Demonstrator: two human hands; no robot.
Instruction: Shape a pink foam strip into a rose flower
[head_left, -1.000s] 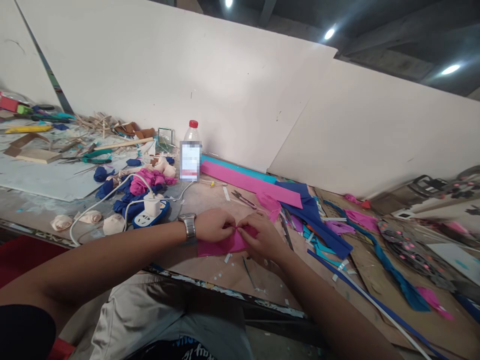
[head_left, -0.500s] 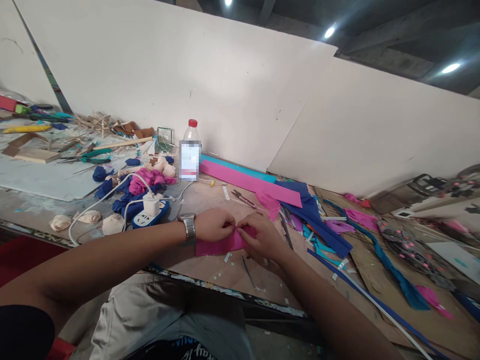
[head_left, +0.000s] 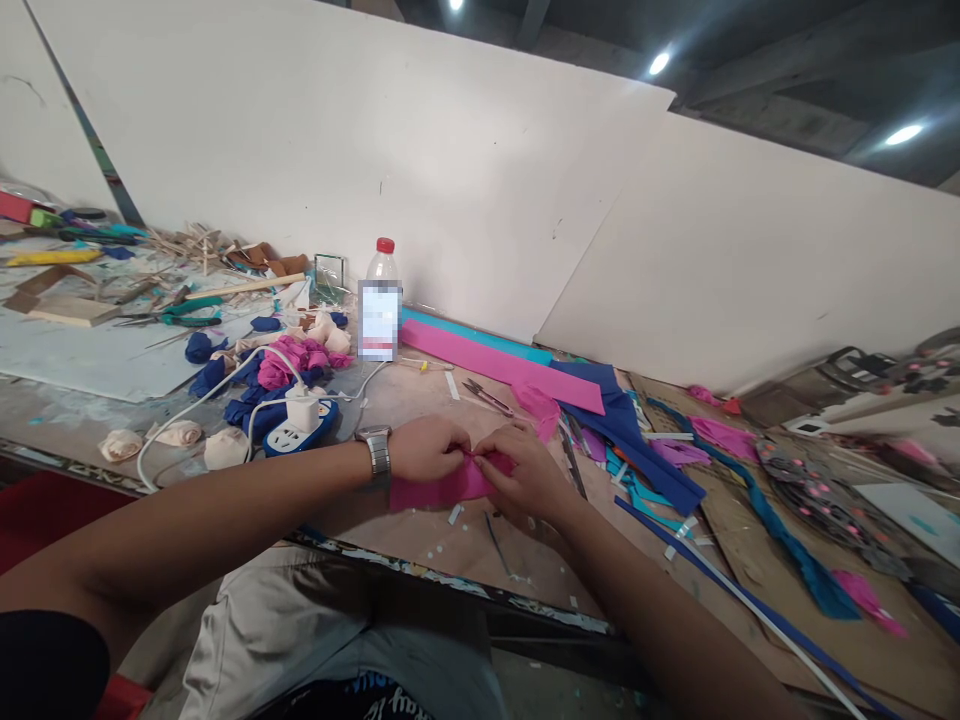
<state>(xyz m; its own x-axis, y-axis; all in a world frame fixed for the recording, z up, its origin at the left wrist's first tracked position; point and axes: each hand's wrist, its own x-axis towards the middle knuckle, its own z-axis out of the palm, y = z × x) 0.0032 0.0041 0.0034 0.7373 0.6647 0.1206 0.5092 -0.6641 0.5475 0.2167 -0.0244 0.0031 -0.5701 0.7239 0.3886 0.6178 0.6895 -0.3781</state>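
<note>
I'm viewing both hands working close together over the near part of the table (head_left: 405, 540). The left hand (head_left: 431, 448) is closing thumb and fingertips on a pink piece (head_left: 431, 490); the right hand (head_left: 529, 470) is pinching the same piece, its fingertips meeting or nearly meeting the left's. I can't tell if they are actually touching.

Main relation: the pinch is sitting at the far edge of the piece, toward its right end. The long axis is running left to right, roughly across the body. Most of the visible piece is lying on the near side of the left hand, reaching back below the metal watch (head_left: 379, 452). A smaller part is showing between the right thumb and fingers. So the left hand is nearer the long free end, and the right is covering the short end. I can't read the folds under the fingertips, or tell paper from cloth.

Around them: small snips (head_left: 491, 398) are lying just beyond the hands, slanting down to the right. Behind those, a flat pink strip (head_left: 495, 365) is running along a blue one (head_left: 480, 337). The red-capped bottle (head_left: 381, 265) is standing upright at the strips' left end. The blue-and-white power strip (head_left: 289, 440) is sitting left of the watch, crumpled pink material (head_left: 289, 362) lying behind it.
</note>
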